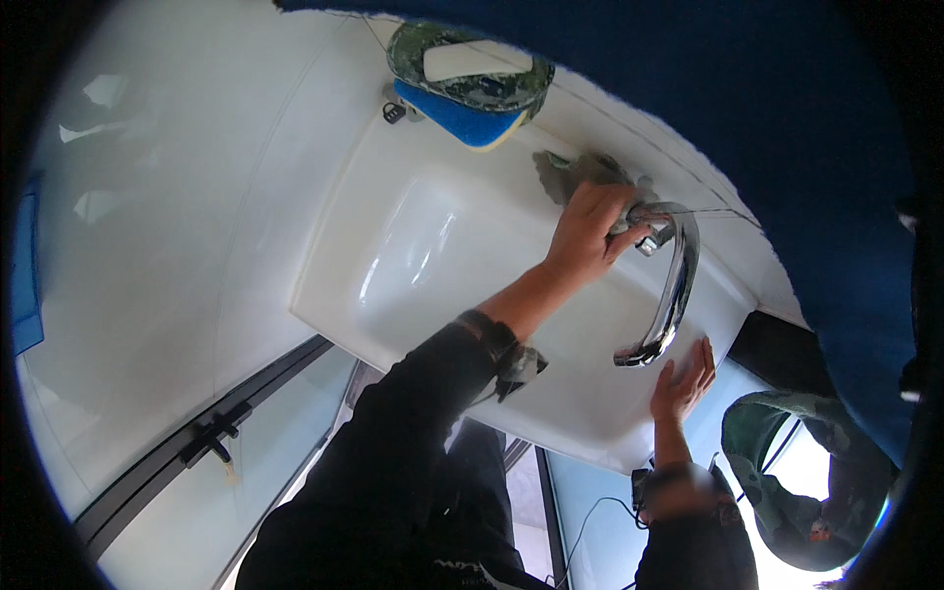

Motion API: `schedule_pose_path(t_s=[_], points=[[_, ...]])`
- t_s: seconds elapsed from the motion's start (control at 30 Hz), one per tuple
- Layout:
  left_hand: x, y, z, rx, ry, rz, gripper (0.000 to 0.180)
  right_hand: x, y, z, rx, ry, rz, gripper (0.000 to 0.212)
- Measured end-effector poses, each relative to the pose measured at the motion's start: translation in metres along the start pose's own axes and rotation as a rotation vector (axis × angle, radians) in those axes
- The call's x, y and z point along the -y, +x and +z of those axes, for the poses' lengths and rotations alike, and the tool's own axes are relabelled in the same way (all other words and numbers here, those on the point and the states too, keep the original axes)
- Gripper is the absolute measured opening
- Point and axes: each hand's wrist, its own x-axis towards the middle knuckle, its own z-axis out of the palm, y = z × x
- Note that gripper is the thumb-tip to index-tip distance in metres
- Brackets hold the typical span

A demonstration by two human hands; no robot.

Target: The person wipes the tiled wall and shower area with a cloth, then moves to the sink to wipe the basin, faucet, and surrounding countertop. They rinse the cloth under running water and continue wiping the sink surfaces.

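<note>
My left hand [590,231] reaches across the white sink [413,211] to the base of the chrome faucet [680,280]. Its fingers are closed over a wet-looking grey cloth [565,177], which spreads out along the back ledge beside the faucet. The thumb lies close to the faucet's base; whether it touches the metal, I cannot tell. Over the basin, the curved spout arches toward me. My right hand [681,391] rests flat on the sink's right side with its fingers stretched out, holding nothing.
A blue and yellow sponge [462,113] sits at the back left, against a green mottled holder [403,49] with a white piece in it. A camouflage-patterned item [747,433] is at the right. Dark blue material [728,79] covers the upper right. A black-framed glass panel [285,403] stands lower left.
</note>
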Motion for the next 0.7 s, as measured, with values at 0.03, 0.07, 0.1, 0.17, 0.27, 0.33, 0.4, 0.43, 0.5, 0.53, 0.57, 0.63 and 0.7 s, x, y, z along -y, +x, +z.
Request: schedule_pose_path(t_s=[0.03,0.07,0.1,0.17,0.27,0.33,0.4,0.43,0.5,0.53,0.57,0.63,0.7], points=[[0.0,-0.007,-0.002,0.001,-0.004,-0.07,0.051,0.0,-0.001,-0.001,-0.003,-0.005,-0.006,0.078],[-0.001,-0.011,-0.004,0.037,-0.101,-0.166,0.051,0.0,-0.001,0.0,-0.008,-0.012,-0.01,0.079],[-0.003,-0.015,-0.007,0.074,-0.199,-0.269,0.051,0.0,-0.001,0.0,-0.015,-0.003,-0.017,0.079],[-0.012,-0.016,-0.014,0.109,-0.323,-0.363,0.052,0.0,0.0,0.0,-0.041,0.011,-0.041,0.079],[-0.039,-0.004,-0.023,0.085,-0.49,-0.352,0.058,0.001,0.0,-0.001,-0.027,-0.006,-0.055,0.078],[-0.066,0.008,-0.024,0.079,-0.726,-0.372,0.067,0.002,0.0,-0.002,-0.014,0.006,-0.023,0.077],[-0.082,0.018,-0.043,0.162,-0.919,-0.431,0.075,0.004,0.0,-0.003,-0.01,0.007,-0.005,0.077],[-0.089,0.024,-0.05,0.186,-1.007,-0.427,0.075,0.004,0.001,-0.003,-0.014,0.009,-0.003,0.077],[-0.105,0.03,-0.061,0.225,-1.123,-0.415,0.058,0.005,0.0,-0.005,-0.014,0.007,-0.01,0.077],[-0.111,0.037,-0.061,0.207,-0.929,-0.198,0.051,0.006,0.0,-0.005,-0.008,0.002,-0.004,0.077],[-0.115,0.043,-0.06,0.177,-0.749,0.022,0.045,0.006,0.0,-0.006,0.0,-0.004,0.001,0.078],[-0.128,0.041,-0.063,0.242,-0.59,0.107,0.033,0.006,0.0,-0.006,0.016,-0.016,0.022,0.078],[-0.133,0.037,-0.072,0.326,-0.537,0.163,0.032,0.006,0.0,-0.006,0.027,-0.022,0.058,0.078]])
